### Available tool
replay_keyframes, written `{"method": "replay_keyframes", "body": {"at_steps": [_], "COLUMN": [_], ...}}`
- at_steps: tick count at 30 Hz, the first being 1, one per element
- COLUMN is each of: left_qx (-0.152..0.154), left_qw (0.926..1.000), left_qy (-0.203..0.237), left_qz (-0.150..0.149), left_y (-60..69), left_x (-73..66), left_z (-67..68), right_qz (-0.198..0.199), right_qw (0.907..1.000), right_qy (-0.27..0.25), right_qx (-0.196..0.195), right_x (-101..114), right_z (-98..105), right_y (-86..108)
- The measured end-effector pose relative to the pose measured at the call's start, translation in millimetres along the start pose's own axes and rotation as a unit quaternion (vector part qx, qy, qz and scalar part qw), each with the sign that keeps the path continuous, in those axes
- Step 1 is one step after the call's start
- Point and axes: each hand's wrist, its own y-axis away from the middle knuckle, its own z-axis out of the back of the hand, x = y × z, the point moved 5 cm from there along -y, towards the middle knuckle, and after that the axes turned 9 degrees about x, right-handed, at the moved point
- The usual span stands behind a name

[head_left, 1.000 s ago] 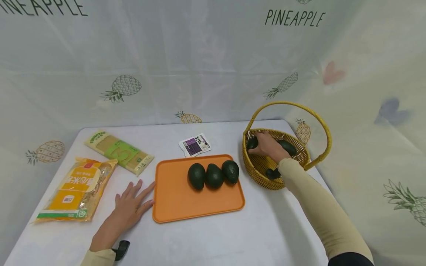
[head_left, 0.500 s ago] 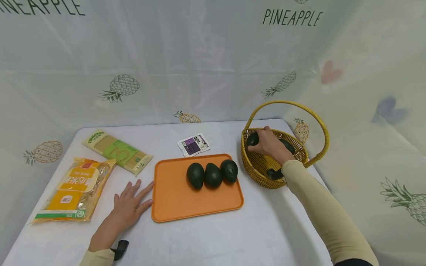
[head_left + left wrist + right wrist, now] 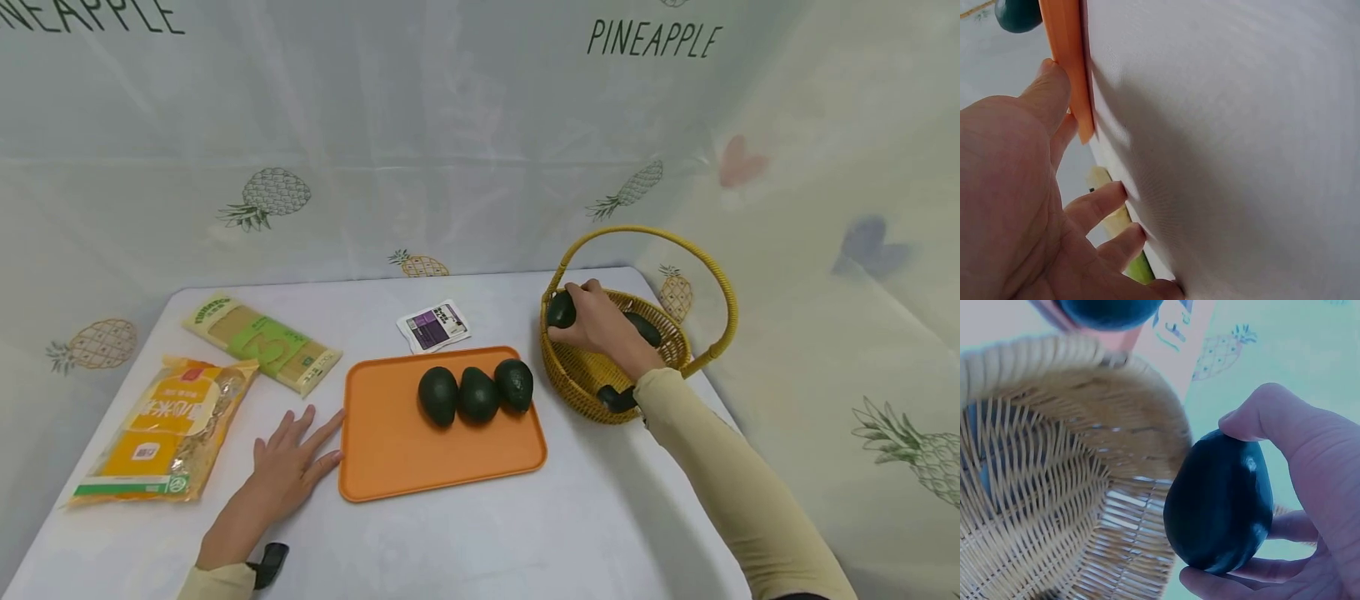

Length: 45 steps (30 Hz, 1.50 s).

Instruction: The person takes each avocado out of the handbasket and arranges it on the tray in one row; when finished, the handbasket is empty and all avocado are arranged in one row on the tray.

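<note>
My right hand (image 3: 600,323) grips a dark green avocado (image 3: 1219,503) between thumb and fingers, at the left rim of the yellow wicker basket (image 3: 577,387). A second avocado (image 3: 643,329) lies in the basket, partly hidden behind the hand. On the orange tray (image 3: 397,462), three avocados (image 3: 477,396) sit side by side toward the right. My left hand (image 3: 281,475) rests with fingers spread on the table; its thumb and index finger touch the tray's left edge, as the left wrist view also shows.
A yellow bag of grain (image 3: 165,429) and a green-labelled noodle pack (image 3: 262,342) lie left of the tray. Behind the tray is a small white and purple packet (image 3: 433,327). The basket's tall handle (image 3: 723,300) arches over its opening.
My right hand has lifted the avocado from inside the basket and shifted slightly left, toward the rim. The left hand stays at the tray's edge.
</note>
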Motion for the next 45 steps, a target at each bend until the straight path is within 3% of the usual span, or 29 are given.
{"method": "replay_keyframes", "body": {"at_steps": [26,39,45], "left_qx": [-0.005,0.0,-0.008], "left_qw": [1.0,0.9999,0.9999], "left_qy": [0.003,0.012,0.011], "left_qz": [0.0,0.001,0.0], "left_y": [1.3,2.1,2.7], "left_x": [3.1,0.8,-0.2], "left_z": [-1.3,-1.9,-1.6], "right_qz": [0.09,0.145,0.197], "right_qw": [0.995,0.9893,0.9803], "right_qy": [0.006,0.001,0.021], "right_qx": [-0.043,-0.013,0.003], "right_x": [72.9,107.2,128.0], "right_z": [-12.8,-23.7,-30.5], "right_y": [19.1,19.1,16.0]}}
